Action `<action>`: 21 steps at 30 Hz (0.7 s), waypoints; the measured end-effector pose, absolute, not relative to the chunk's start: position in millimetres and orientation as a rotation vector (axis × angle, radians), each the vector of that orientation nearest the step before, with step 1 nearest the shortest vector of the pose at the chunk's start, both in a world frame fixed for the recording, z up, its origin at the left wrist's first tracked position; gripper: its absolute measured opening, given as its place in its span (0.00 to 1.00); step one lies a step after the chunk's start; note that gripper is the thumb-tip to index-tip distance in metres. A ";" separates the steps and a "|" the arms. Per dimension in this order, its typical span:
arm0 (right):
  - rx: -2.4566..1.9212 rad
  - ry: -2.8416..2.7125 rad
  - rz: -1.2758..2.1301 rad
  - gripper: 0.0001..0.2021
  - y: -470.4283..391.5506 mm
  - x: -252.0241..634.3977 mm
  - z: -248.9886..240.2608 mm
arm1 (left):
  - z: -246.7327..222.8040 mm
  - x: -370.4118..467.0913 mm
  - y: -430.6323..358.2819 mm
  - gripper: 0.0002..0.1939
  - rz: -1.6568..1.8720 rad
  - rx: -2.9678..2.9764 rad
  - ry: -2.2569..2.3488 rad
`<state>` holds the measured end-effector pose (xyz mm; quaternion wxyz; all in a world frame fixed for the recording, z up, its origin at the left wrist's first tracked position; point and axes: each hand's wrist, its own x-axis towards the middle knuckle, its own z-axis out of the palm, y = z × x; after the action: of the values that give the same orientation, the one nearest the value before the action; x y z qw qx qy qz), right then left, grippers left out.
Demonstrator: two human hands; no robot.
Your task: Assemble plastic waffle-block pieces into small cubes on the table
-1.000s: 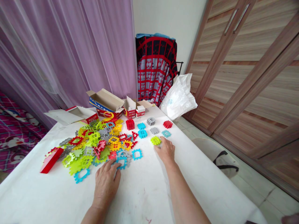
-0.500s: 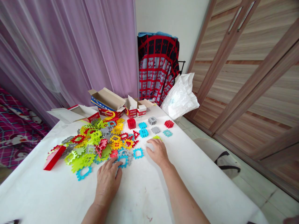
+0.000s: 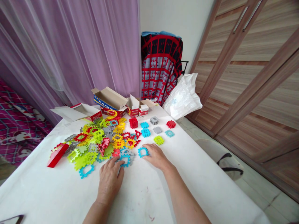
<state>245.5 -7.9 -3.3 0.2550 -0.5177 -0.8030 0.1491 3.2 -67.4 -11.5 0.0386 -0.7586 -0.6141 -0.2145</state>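
My right hand (image 3: 156, 156) has its thumb and fingers closed on the right edge of a blue square frame-shaped building piece (image 3: 139, 152), which lies at the near right side of a mixed pile. My left hand (image 3: 109, 177) rests on the table with fingers stretched out, its fingertips beside or touching another blue frame piece (image 3: 128, 160) at the pile's near edge. The notched plastic pile (image 3: 98, 137) has green, yellow, red, grey and blue pieces. To its right are sorted groups: red pieces (image 3: 133, 123), blue pieces (image 3: 146, 133), grey pieces (image 3: 154, 120) and green pieces (image 3: 159, 140).
Opened cardboard boxes (image 3: 109, 99) line the table's far edge. A white plastic bag (image 3: 183, 98) stands at the far right corner. On the left lies a red wedge-shaped piece (image 3: 58, 155). A wooden wardrobe (image 3: 247, 77) stands beyond the table's right side.
My right hand has moved left and down from near the green pieces to the blue frame piece, closing on its edge. The green pieces now show fully. My left hand stays about where it was.
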 end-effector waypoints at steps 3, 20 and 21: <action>-1.395 -2.199 0.407 0.22 -8.6 249.0 -2.1 | -11.7 3.0 -66.9 0.14 -0.651 -2.335 -1.881; -1.815 -2.036 0.232 0.27 -17.7 228.3 6.3 | -9.7 3.2 -67.2 0.14 -0.659 -2.344 -1.900; -1.815 -2.030 0.237 0.27 -17.8 228.4 6.2 | -9.8 3.1 -67.0 0.14 -0.660 -2.348 -1.897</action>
<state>228.4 -17.8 6.2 0.2029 -0.6502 -0.7272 0.0850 3.1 -67.0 -9.8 0.0260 -0.7597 -0.6136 -0.2136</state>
